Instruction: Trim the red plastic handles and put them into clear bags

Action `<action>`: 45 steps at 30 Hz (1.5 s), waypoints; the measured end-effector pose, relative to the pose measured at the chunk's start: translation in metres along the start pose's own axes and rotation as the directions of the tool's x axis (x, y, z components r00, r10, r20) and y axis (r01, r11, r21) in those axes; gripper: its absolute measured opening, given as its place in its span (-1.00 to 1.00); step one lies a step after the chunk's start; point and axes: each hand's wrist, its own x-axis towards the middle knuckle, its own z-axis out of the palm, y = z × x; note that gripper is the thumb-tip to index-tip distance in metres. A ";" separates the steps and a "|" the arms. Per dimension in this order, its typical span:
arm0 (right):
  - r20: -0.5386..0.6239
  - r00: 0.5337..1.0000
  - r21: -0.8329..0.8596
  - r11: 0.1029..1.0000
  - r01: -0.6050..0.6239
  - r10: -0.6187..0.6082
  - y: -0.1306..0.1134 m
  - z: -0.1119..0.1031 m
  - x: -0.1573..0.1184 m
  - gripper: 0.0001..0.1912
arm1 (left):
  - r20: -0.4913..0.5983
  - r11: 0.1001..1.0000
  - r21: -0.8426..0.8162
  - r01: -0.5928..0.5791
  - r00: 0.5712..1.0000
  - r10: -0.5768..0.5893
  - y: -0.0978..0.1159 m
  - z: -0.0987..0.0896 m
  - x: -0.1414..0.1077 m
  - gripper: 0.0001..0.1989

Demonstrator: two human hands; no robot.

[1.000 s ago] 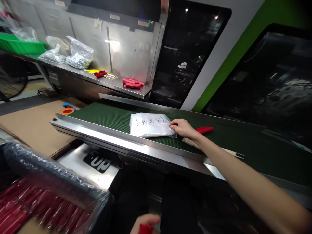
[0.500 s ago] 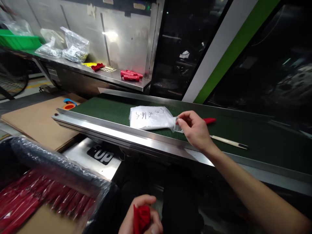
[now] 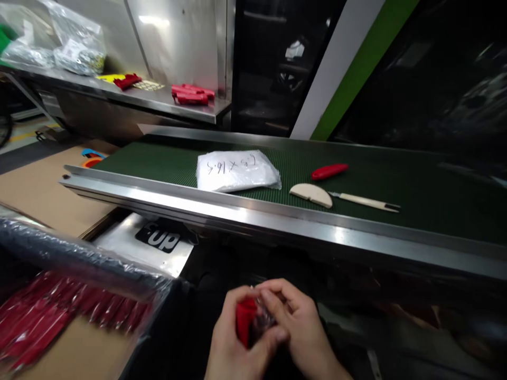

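Note:
Low in front of my body, my left hand (image 3: 229,340) is closed around a red plastic part (image 3: 244,319). My right hand (image 3: 299,324) pinches a clear plastic bag (image 3: 264,317) against the part's side; the fingers hide much of both. Beyond the hands, on the green belt, lies a white plastic-wrapped pack (image 3: 237,171) with handwritten figures. To its right are a red elongated piece (image 3: 330,171), a cream half-moon piece (image 3: 311,195) and a thin cream-handled tool (image 3: 366,201).
The conveyor's metal rail (image 3: 222,208) runs between hands and belt. At lower left, a plastic-lined bin (image 3: 91,264) holds several bagged red parts (image 3: 39,322). A metal shelf (image 3: 152,103) at the back carries red parts (image 3: 193,95) and clear bags (image 3: 81,47). Cardboard (image 3: 51,195) lies left.
My right hand has drawn back from the white pack, bringing a clear bag down to the red part in my left hand. The half-moon piece has come into view. The camera view has shifted.

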 end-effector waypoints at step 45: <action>0.073 0.995 0.097 0.992 -0.080 0.073 0.027 -0.051 -0.012 -0.50 | 0.357 0.978 0.182 0.102 0.920 -0.162 -0.018 0.002 0.028 -0.72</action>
